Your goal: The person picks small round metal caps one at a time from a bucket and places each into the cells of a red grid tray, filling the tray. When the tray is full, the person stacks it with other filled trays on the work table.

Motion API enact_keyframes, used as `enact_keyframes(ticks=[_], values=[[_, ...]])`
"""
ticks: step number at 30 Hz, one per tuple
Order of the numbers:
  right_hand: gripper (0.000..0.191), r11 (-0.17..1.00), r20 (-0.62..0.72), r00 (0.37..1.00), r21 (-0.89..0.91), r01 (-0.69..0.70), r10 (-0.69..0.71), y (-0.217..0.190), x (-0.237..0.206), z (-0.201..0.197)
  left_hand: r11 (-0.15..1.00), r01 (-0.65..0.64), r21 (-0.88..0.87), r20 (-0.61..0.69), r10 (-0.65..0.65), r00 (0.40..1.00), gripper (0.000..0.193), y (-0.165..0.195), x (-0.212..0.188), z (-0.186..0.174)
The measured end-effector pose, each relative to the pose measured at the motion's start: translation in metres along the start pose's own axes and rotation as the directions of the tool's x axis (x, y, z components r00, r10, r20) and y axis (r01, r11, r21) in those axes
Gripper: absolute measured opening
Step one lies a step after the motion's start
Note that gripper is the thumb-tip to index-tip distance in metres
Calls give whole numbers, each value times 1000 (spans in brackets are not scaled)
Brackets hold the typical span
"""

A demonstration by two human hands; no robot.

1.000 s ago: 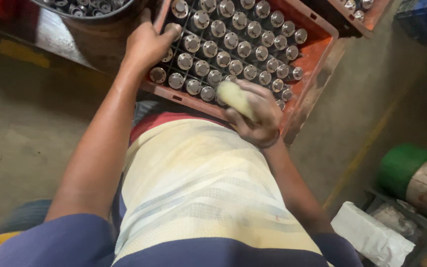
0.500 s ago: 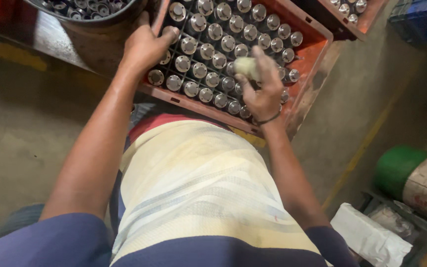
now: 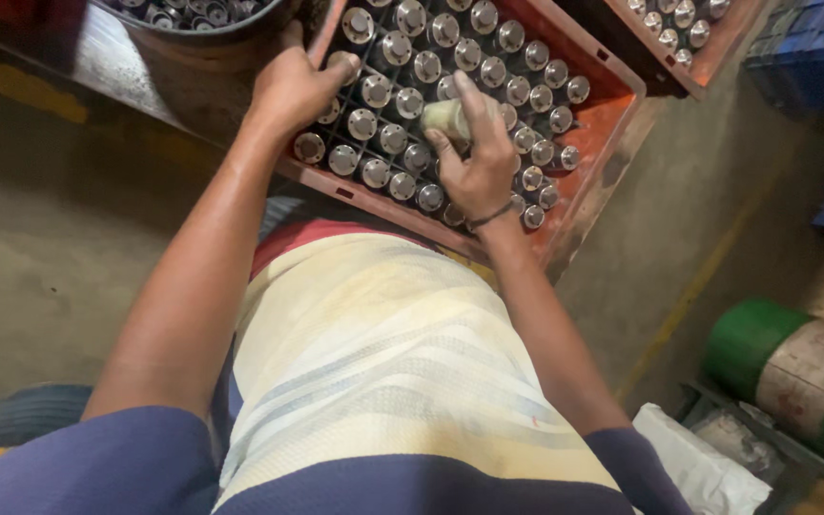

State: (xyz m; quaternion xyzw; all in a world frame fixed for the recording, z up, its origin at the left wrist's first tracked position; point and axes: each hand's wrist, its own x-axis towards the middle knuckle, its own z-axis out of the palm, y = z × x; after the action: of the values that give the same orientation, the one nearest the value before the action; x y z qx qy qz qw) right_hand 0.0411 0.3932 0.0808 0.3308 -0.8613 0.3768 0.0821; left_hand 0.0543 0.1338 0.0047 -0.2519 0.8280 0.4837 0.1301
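Note:
An orange plastic crate [image 3: 603, 162] with a black grid insert holds several upright metal cylinders [image 3: 402, 100] with shiny round tops. My left hand [image 3: 293, 86] grips the crate's near-left rim, fingers curled over the edge. My right hand [image 3: 474, 157] is over the middle of the crate, closed around a pale, yellowish cylindrical piece [image 3: 445, 116] held just above the rows of cylinders. A thin band circles my right wrist.
A dark round tub [image 3: 202, 24] of metal parts stands left of the crate. A second orange crate [image 3: 689, 38] sits at the top right, blue crates [image 3: 813, 57] beyond it. A green-and-white drum [image 3: 793, 367] and a white bag [image 3: 698, 467] lie at lower right.
My right hand has carried the pale piece from the crate's near edge up over the middle of the grid. My left hand has stayed on the rim.

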Motion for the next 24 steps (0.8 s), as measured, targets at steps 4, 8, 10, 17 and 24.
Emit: enact_keyframes(ticks=[4, 8, 10, 17, 24], values=[[67, 977, -104, 980, 152, -152, 169, -10, -20, -11, 1000, -5, -11, 0, 5, 1000, 95, 1, -1, -1], [67, 994, -87, 996, -99, -35, 26, 4, -28, -17, 1000, 29, -11, 25, -29, 999, 95, -1, -1, -1], [69, 984, -70, 987, -103, -148, 141, 16, -25, -19, 1000, -9, -14, 1, 9, 1000, 98, -2, -1, 0], [70, 977, -121, 977, -104, -187, 174, 35, -3, -15, 1000, 29, -5, 19, -29, 999, 99, 0, 0, -2], [70, 997, -75, 997, -75, -26, 20, 19, 8, -1, 1000, 6, 30, 14, -7, 1000, 90, -1, 1, 0]])
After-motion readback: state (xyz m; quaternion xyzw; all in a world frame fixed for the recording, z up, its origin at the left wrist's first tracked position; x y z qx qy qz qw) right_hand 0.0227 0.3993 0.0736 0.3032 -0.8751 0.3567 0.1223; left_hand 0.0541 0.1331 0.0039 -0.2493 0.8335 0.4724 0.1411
